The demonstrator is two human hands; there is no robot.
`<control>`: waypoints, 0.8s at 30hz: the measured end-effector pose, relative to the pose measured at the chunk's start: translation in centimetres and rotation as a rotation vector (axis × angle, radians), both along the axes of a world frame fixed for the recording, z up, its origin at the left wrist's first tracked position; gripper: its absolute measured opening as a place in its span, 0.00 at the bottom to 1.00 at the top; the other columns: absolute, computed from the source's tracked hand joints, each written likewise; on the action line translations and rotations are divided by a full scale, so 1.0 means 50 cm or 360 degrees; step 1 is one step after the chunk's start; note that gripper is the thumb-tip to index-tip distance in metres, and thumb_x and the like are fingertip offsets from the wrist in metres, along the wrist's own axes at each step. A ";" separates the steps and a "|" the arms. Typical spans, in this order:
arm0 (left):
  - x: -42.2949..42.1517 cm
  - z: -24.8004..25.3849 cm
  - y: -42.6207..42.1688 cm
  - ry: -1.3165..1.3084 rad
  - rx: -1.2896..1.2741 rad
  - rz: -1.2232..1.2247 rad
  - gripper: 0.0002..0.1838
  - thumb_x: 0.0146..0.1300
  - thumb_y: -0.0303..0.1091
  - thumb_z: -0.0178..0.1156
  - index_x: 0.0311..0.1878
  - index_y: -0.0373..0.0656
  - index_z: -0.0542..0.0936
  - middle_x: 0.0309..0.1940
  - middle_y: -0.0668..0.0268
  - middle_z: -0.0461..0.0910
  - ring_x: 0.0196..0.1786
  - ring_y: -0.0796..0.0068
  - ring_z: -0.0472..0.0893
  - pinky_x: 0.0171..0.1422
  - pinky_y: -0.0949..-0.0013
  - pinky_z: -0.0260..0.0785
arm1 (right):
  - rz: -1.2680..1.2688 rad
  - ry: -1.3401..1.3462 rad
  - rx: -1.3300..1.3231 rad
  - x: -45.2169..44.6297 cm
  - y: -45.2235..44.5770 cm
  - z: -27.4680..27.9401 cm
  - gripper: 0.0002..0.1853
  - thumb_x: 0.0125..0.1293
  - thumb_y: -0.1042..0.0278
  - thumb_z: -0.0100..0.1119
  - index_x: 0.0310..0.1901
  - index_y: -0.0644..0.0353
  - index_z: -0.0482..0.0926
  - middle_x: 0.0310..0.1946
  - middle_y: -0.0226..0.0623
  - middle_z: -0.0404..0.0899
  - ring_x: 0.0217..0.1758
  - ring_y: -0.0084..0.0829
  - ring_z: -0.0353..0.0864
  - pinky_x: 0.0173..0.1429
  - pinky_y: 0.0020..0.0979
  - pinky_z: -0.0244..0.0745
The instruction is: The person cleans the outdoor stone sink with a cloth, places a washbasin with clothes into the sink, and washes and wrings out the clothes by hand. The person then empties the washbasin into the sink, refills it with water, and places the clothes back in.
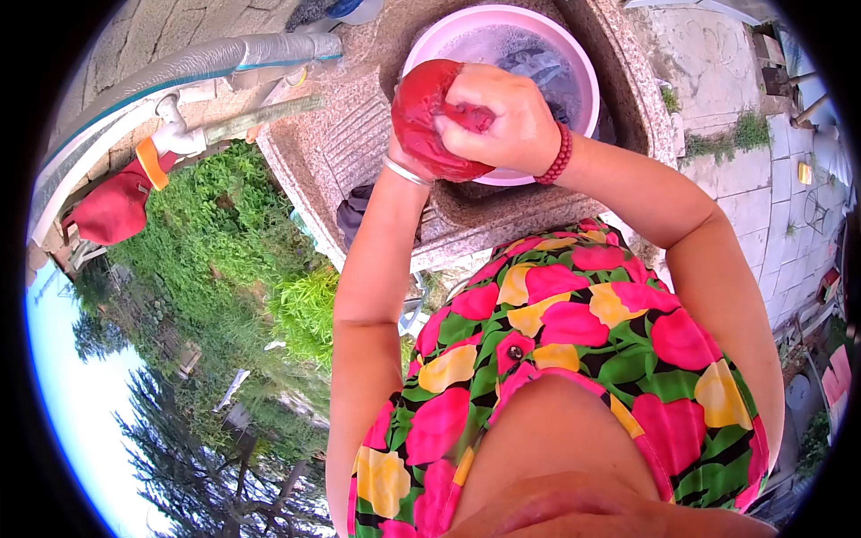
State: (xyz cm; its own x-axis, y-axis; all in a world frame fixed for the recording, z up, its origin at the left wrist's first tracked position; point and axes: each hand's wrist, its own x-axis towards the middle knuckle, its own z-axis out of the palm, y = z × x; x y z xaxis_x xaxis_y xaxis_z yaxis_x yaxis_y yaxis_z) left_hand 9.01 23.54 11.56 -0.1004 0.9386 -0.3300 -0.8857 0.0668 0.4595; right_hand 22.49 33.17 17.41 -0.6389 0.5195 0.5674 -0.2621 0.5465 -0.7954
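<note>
Specifically, both hands were engaged with a single wet red cloth [414,121], held above the near-left rim of a pink basin [588,76]. The right hand [502,117] was closed, its fingers curled and its thumb pressed in, with a bunched fold of the cloth protruding between thumb and fingers. The left hand [405,154] was positioned at the underside of the cloth; only its base and wrist showed, so the degree to which its fingers were open or closed could not be determined. A red bead bracelet [560,154] encircled the right wrist, and a white bangle [408,172] encircled the left.

The basin stood inside a speckled stone sink [659,125], adjacent to a ribbed washing surface [352,134]. It contained sudsy water and dark patterned fabric [538,67], the outline of which was obscured by foam and partly by the right hand. A dark item [352,213] lay at the left edge of the sink, partly covered by the left forearm; its type could not be identified. A blue container [345,7] was cut off by the upper frame edge.
</note>
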 end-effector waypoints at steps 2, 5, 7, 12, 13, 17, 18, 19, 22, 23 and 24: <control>-0.004 -0.026 -0.004 -0.0242 0.0006 -0.0066 0.18 0.68 0.41 0.48 0.55 0.41 0.73 0.49 0.60 0.78 0.51 0.64 0.78 0.57 0.60 0.72 | 0.0083 -0.0086 0.0111 0.004 0.000 0.020 0.09 0.48 0.70 0.65 0.29 0.59 0.74 0.26 0.40 0.72 0.27 0.41 0.75 0.30 0.34 0.72; -0.011 -0.041 0.005 -0.0319 -0.0067 -0.0184 0.17 0.68 0.41 0.49 0.53 0.41 0.74 0.47 0.60 0.78 0.49 0.65 0.79 0.56 0.61 0.73 | 0.0162 -0.0159 0.0304 0.003 0.004 0.026 0.09 0.47 0.65 0.65 0.28 0.55 0.75 0.26 0.38 0.73 0.27 0.41 0.77 0.27 0.38 0.73; -0.013 -0.043 0.011 -0.0304 -0.0145 -0.0275 0.17 0.67 0.41 0.49 0.52 0.41 0.75 0.46 0.60 0.79 0.48 0.65 0.79 0.55 0.61 0.73 | 0.0223 -0.0233 0.0391 0.001 0.003 0.018 0.10 0.45 0.61 0.65 0.27 0.53 0.76 0.25 0.38 0.75 0.28 0.42 0.79 0.27 0.39 0.75; -0.020 -0.039 0.021 -0.0158 -0.0383 -0.0555 0.16 0.66 0.42 0.51 0.48 0.41 0.78 0.43 0.61 0.80 0.45 0.67 0.80 0.52 0.62 0.74 | 0.0446 -0.0120 0.0616 -0.019 -0.012 -0.028 0.08 0.48 0.60 0.64 0.27 0.52 0.77 0.24 0.37 0.76 0.27 0.40 0.80 0.30 0.41 0.76; -0.024 -0.039 0.025 -0.0098 -0.0453 -0.0637 0.16 0.66 0.42 0.51 0.48 0.41 0.78 0.43 0.61 0.80 0.44 0.67 0.81 0.51 0.62 0.74 | 0.0469 -0.0174 0.0630 -0.016 -0.013 -0.027 0.08 0.48 0.60 0.64 0.27 0.52 0.77 0.24 0.38 0.76 0.27 0.41 0.80 0.31 0.41 0.76; -0.039 -0.027 0.039 0.0377 -0.0860 -0.1132 0.16 0.65 0.43 0.52 0.45 0.41 0.80 0.41 0.62 0.82 0.42 0.68 0.81 0.49 0.63 0.74 | 0.0651 -0.0381 0.0702 -0.006 -0.030 -0.040 0.09 0.51 0.62 0.63 0.31 0.55 0.76 0.28 0.40 0.76 0.29 0.39 0.79 0.35 0.39 0.76; -0.037 -0.022 0.043 0.0548 -0.0955 -0.1261 0.16 0.65 0.43 0.52 0.45 0.41 0.80 0.40 0.62 0.82 0.41 0.69 0.82 0.49 0.64 0.74 | 0.0716 -0.0428 0.0725 -0.007 -0.038 -0.054 0.09 0.52 0.63 0.62 0.32 0.56 0.76 0.30 0.40 0.76 0.29 0.38 0.79 0.36 0.38 0.76; -0.034 -0.008 0.052 0.0709 -0.1039 -0.1386 0.16 0.65 0.43 0.53 0.44 0.41 0.81 0.40 0.62 0.82 0.41 0.69 0.82 0.48 0.64 0.74 | 0.0727 -0.0418 0.0729 -0.007 -0.043 -0.064 0.09 0.51 0.63 0.63 0.31 0.56 0.76 0.30 0.41 0.76 0.27 0.39 0.79 0.34 0.39 0.76; -0.017 -0.031 0.047 0.1217 -0.1129 -0.1459 0.17 0.63 0.45 0.53 0.39 0.42 0.83 0.35 0.64 0.83 0.38 0.70 0.82 0.44 0.64 0.74 | 0.0778 -0.0426 0.0739 -0.009 -0.060 -0.095 0.10 0.50 0.63 0.63 0.30 0.56 0.74 0.28 0.42 0.76 0.24 0.40 0.78 0.31 0.40 0.76; -0.013 -0.060 0.043 0.1291 -0.1156 -0.1462 0.17 0.62 0.45 0.54 0.36 0.43 0.84 0.33 0.64 0.83 0.36 0.70 0.83 0.42 0.64 0.74 | 0.0806 -0.0457 0.0744 -0.006 -0.063 -0.105 0.10 0.50 0.63 0.63 0.29 0.57 0.74 0.28 0.42 0.76 0.24 0.40 0.79 0.31 0.40 0.76; -0.010 -0.099 0.043 0.1279 -0.1175 -0.1498 0.15 0.59 0.45 0.57 0.34 0.43 0.84 0.31 0.63 0.83 0.34 0.71 0.82 0.39 0.64 0.74 | 0.0835 -0.0489 0.0748 -0.003 -0.068 -0.114 0.10 0.49 0.63 0.63 0.29 0.57 0.74 0.28 0.42 0.76 0.25 0.40 0.79 0.31 0.39 0.76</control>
